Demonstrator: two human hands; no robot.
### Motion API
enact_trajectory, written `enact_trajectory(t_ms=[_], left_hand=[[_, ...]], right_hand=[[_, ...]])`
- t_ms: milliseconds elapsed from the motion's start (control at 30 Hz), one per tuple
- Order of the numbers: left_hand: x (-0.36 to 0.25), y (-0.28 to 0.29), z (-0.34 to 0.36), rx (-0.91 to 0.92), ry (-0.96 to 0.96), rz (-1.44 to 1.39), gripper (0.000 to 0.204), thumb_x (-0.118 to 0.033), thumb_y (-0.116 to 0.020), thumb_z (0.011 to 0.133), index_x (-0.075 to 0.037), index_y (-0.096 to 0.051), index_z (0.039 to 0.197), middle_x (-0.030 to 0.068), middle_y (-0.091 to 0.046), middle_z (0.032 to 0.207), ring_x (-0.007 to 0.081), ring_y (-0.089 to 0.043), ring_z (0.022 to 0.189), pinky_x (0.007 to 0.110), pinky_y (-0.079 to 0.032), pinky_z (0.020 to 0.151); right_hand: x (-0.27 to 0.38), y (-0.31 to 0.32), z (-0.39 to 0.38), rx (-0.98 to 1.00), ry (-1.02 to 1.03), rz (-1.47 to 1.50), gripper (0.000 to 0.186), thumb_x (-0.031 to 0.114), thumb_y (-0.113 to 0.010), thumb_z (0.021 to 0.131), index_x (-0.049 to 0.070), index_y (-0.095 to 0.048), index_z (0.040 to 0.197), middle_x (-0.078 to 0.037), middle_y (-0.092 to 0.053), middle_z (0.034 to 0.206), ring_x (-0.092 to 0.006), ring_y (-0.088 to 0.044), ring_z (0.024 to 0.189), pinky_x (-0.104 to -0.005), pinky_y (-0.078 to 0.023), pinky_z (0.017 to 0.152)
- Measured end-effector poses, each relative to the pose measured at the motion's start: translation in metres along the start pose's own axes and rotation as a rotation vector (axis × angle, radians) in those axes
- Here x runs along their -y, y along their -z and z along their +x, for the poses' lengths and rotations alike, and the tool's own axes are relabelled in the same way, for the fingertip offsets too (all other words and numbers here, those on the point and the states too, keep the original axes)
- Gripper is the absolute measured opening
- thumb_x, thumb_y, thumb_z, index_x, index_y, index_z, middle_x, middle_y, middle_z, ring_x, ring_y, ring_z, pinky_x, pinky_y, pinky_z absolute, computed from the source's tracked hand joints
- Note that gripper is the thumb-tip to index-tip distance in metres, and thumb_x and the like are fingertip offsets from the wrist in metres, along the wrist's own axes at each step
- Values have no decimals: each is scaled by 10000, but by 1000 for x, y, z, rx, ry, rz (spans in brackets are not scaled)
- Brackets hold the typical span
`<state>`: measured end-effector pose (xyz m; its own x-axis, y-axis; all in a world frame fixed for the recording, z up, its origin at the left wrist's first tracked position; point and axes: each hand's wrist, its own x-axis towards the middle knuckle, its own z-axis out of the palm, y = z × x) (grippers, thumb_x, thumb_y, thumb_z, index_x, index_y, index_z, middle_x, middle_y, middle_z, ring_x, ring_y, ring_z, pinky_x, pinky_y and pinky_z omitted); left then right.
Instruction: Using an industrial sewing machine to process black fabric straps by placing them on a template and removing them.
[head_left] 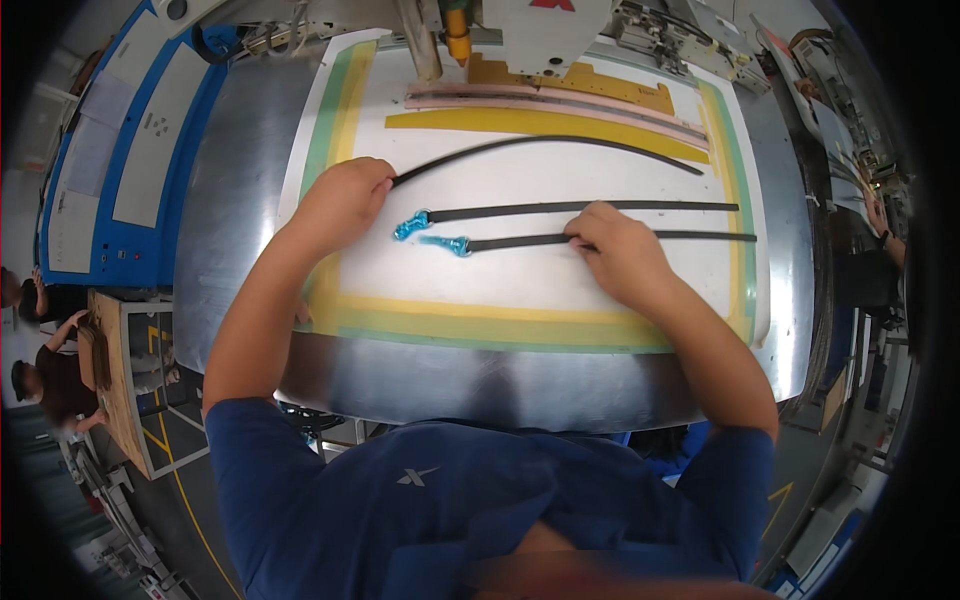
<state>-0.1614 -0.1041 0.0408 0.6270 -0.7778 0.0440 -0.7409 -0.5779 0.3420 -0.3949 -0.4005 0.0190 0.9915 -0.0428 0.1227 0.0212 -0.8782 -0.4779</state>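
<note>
Three long, thin black straps lie across a white sheet. My left hand (350, 195) pinches the left end of the far strap (570, 138), which bows away from me in an arc. Closer to me are two nearly straight straps, the middle strap (520, 210) and the near strap (515, 242). Shiny blue pieces sit at their left ends: one blue piece (410, 225) on the middle strap, another blue piece (450, 245) on the near one. My right hand (618, 250) is closed over the near strap, fingertips on it; the palm hides part of that strap.
Yellow and green tape (480, 322) borders the sheet on a metal table (250, 150). Beyond the straps lie a mustard-coloured strip (540, 128) and pink bars (560, 100), under a machine head (545, 40). A blue cabinet (140, 140) stands left; other people work at both sides.
</note>
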Motion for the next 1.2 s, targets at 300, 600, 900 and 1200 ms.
enact_trajectory(t_ms=[300,600,900,1200], left_hand=[[-21,-17,59,222,-233,-414,174,-136,-565,1053,11,-658,1057,187,-666,915,337,-635,860,406,-507,809],[27,-52,99,13,-261,-257,361,-327,-675,1009,-60,-682,1250,169,-710,1140,328,-645,1119,419,-494,975],[55,-63,123,-259,-277,104,538,-452,-711,955,-80,-692,1343,180,-696,1289,353,-616,1251,457,-459,1088],[71,-79,139,-245,-387,-192,273,-148,-712,952,-81,-755,1213,142,-737,1115,334,-674,1036,402,-556,908]], right_hand=[[54,-24,70,-360,258,-181,219,178,-804,845,138,-712,1039,-7,-700,1060,-250,-686,953,-416,-569,721],[23,-47,121,-60,101,-81,242,66,-786,873,83,-704,1101,-83,-677,986,-272,-728,881,-397,-574,735],[12,-35,156,-25,153,-82,422,-113,-652,766,73,-728,1137,-104,-688,1044,-267,-737,882,-391,-586,778],[-33,-49,210,-131,138,-113,355,-23,-698,792,150,-784,1090,-42,-700,1073,-274,-703,999,-412,-565,838]])
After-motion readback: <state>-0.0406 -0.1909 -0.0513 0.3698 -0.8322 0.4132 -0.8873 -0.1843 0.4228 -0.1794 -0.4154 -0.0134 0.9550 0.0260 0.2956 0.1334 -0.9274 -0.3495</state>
